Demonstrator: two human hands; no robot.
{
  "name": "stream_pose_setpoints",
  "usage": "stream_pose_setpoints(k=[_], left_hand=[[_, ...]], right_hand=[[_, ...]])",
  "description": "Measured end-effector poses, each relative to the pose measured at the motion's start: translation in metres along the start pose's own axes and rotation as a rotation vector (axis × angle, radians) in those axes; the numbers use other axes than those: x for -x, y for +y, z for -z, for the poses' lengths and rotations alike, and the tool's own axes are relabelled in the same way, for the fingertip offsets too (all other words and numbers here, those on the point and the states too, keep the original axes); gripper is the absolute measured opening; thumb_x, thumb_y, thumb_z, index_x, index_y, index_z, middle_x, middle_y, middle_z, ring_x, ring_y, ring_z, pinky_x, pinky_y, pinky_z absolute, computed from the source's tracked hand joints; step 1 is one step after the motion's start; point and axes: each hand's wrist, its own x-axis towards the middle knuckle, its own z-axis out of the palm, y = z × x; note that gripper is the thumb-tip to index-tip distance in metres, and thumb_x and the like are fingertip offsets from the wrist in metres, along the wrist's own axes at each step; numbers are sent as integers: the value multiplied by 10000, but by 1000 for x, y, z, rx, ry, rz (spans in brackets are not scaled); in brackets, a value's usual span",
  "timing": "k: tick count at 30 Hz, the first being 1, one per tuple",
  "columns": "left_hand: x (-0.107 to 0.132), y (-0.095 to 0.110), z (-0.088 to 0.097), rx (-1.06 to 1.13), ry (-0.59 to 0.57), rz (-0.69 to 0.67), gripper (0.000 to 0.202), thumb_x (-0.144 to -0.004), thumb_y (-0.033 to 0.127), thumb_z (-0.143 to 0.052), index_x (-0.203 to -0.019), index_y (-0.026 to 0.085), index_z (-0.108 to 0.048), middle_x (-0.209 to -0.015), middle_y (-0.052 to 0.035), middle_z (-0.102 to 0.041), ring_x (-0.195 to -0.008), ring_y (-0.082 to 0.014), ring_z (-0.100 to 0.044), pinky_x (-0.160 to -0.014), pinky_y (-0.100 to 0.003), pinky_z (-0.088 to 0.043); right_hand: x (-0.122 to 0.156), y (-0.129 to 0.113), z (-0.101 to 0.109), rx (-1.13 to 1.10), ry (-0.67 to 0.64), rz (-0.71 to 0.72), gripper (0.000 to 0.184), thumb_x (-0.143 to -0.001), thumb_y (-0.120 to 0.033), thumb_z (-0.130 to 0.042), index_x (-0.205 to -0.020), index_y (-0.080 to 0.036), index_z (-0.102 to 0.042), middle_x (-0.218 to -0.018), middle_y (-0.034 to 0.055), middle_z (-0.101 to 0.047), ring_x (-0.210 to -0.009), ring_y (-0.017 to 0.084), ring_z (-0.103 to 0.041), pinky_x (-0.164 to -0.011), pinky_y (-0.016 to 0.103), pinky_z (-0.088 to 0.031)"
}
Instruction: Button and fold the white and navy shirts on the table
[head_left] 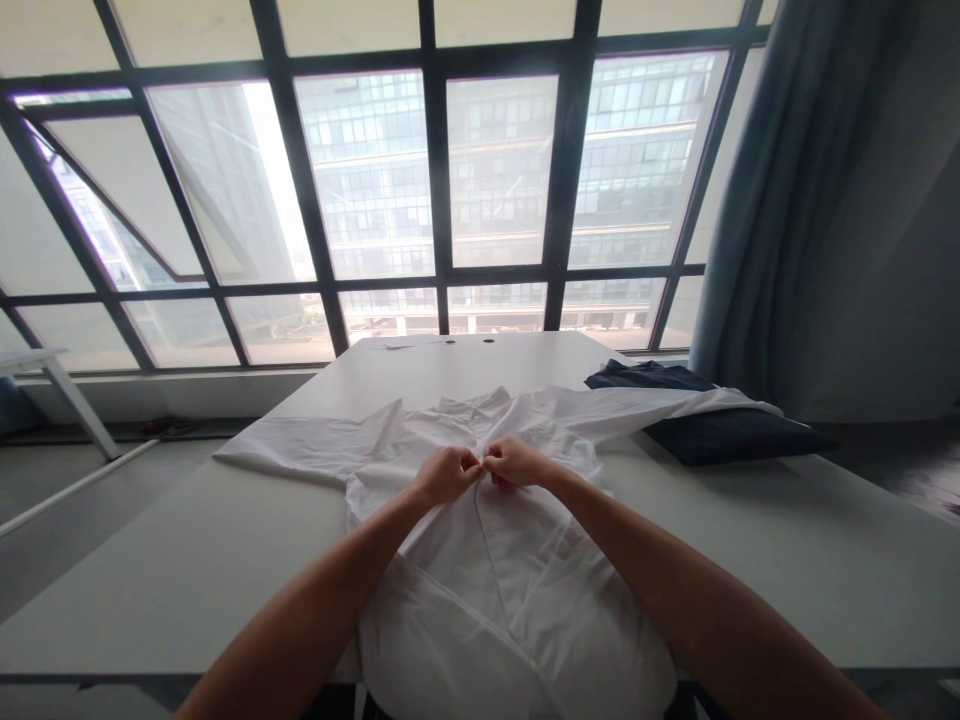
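1. A white collared shirt [510, 600] lies spread on a pale bench [187, 570], at the centre of the view, with its front facing up and its collar [469, 410] toward 12 o'clock. Its spread suggests that it was laid out this way to keep the front within easy reach.
2. The left hand [446, 475] and right hand [517, 463] almost meet at 12 o'clock from the person's body, just below the collar. Both are narrowly pinched on the shirt's front edge [499, 540]. (Whether a button sits between the fingers is hidden.) This close pinch seems to fit small, fiddly work on the cloth.
3. Bare forearms reach in from 7 and 5 o'clock, resting over the lower shirt and keeping the hands steady, it seems.
4. One sleeve [300, 440] stretches flat toward 9 o'clock. The other sleeve [660, 405] runs toward 2 o'clock and lies across a folded navy cloth [720, 435], apparently laid out of the way of the shirt's front.
5. Beyond the bench, a large grid-framed window [495, 180] fills the view from 10 to 2 o'clock, with an office block outside. A blue-grey curtain [772, 220] hangs at 2 o'clock. Two small dark holes [469, 341] mark the bench's far end at 12 o'clock.
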Motion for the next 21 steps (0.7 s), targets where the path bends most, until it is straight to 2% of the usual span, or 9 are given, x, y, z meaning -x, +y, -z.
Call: stream_pose_setpoints(k=[3, 6, 14, 18, 21], left_hand=[[-2, -1, 0, -2, -40, -7, 297, -853, 302, -523, -819, 150, -776, -659, -26, -688, -612, -152, -571, -552, -221, -354], [-5, 0, -1, -31, -33, 0, 287, -848, 249, -498, -846, 159, -771, -700, -28, -702, -638, -153, -581, -584, -223, -374], [-2, -3, -9, -75, 39, 47, 226, -827, 222, -520, -833, 160, -738, -742, -50, -696, -665, -169, -593, -618, -242, -378], [-5, 0, -6, 78, 132, 30, 219, -801, 215, -491, -748, 138, -689, -663, -21, -632, -625, -144, -543, -606, -232, -363], [-8, 2, 4, 233, 207, -2, 213, -768, 238, -465, -699, 132, -637, -625, 5, -573, -600, -124, -495, -589, -222, -359]], right_hand=[[-1, 1, 1, -20, -5, 29, 195, -789, -69, -503, -627, -161, -558, -488, -47, -569, -424, 77, -563, -394, 142, -377], [-3, 2, -1, -35, -11, 36, 179, -807, -98, -509, -645, -165, -545, -485, -54, -552, -429, 73, -554, -410, 142, -379], [-10, 8, -8, 171, 64, 64, 202, -814, -187, -538, -613, -168, -557, -480, -40, -543, -439, 82, -523, -426, 161, -357], [-8, 7, -5, 272, 95, 66, 175, -772, -181, -553, -601, -163, -586, -491, -34, -553, -473, 87, -515, -459, 171, -355], [-3, 2, 2, 339, 131, 50, 162, -736, -176, -566, -580, -162, -604, -465, -29, -528, -473, 93, -498, -467, 185, -351]])
